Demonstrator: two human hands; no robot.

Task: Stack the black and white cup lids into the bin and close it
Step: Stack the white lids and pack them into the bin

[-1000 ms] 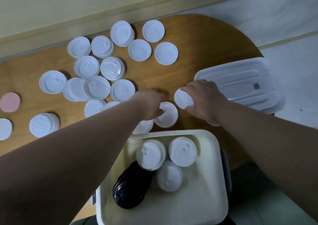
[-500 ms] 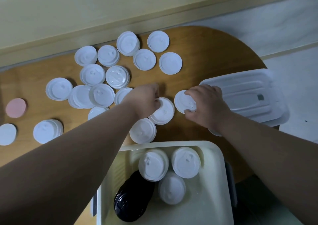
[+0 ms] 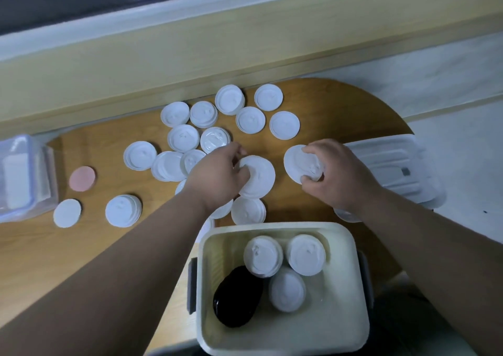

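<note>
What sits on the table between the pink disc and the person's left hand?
In the head view, white plastic cup lids lie overlapping on the wooden table between the round pink disc and the left hand.

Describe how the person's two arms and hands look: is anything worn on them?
Both forearms are bare as far as the picture shows: no sleeve reaches into view. The left hand and the right hand wear no gloves. No watch, bracelet or ring can be seen on the wrists or on the fingers that show. No marks stand out in this dim light.
</note>
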